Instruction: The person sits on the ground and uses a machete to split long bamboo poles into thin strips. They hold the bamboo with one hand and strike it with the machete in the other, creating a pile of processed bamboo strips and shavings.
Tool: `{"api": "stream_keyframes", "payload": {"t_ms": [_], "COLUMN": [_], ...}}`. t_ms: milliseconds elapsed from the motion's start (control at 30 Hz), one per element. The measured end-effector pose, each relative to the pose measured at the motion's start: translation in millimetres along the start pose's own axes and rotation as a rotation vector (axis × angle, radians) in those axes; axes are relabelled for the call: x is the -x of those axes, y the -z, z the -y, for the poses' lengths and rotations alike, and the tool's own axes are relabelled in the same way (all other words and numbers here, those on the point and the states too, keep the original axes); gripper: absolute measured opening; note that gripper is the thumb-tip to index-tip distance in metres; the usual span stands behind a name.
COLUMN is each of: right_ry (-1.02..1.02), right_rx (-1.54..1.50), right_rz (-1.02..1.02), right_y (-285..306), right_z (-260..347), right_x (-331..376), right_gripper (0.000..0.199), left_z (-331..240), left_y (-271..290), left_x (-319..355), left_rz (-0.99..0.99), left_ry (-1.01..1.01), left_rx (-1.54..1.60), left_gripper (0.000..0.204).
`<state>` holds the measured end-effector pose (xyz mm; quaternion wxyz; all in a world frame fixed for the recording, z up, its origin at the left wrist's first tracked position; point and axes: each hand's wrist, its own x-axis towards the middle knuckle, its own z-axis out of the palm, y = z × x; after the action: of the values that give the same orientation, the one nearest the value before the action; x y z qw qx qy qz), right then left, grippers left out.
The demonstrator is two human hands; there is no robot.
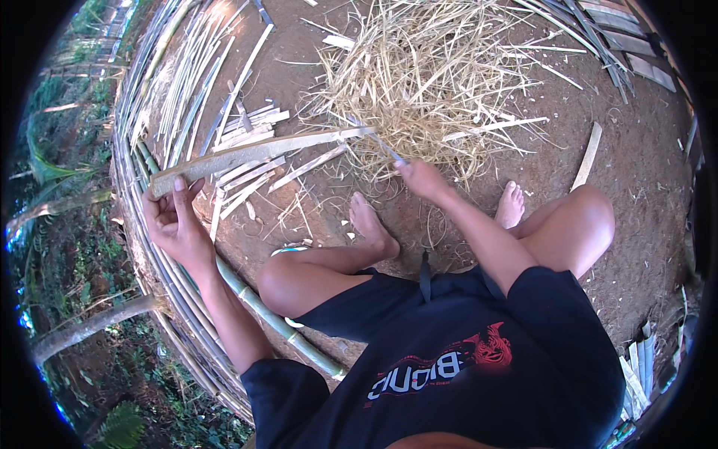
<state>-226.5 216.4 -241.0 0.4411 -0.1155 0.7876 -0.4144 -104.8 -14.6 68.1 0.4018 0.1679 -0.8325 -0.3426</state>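
Note:
A long, pale split-bamboo slat [258, 152] slants up to the right in front of me. My left hand [178, 223] is closed on its near left end, thumb on the edge and fingers underneath. In my right hand [424, 182] is a knife [383, 144], its handle wrapped by the fingers. The thin blade meets or crosses the slat's far right end; whether it has cut in, I cannot tell. Behind that end lies a big heap of straw-coloured shavings [419, 71].
Several short bamboo pieces [254, 123] lie beyond the slat. Long thin strips [196, 90] lie at the far left, beside poles along the edge. A green bamboo pole [262, 307] runs by my left knee. One loose slat [588, 155] lies beyond my right knee.

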Motion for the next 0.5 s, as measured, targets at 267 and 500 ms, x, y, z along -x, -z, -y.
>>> {"api": "stream_keyframes", "payload": {"t_ms": [267,500], "right_ry": [-0.029,0.306], "right_rx": [-0.241,-0.44], "right_rz": [-0.06,-0.071], "right_y": [19,46], "right_z": [-22,70], "right_x": [-1,67], "right_gripper": [0.051,0.042], "left_z": [-7,-11], "left_y": [-23,-48], "left_x": [-49,-79], "left_rz": [0.173,0.341], "left_ry": [0.029,0.064], "left_rx": [0.075,0.248], "left_gripper": [0.037,0.029]}}
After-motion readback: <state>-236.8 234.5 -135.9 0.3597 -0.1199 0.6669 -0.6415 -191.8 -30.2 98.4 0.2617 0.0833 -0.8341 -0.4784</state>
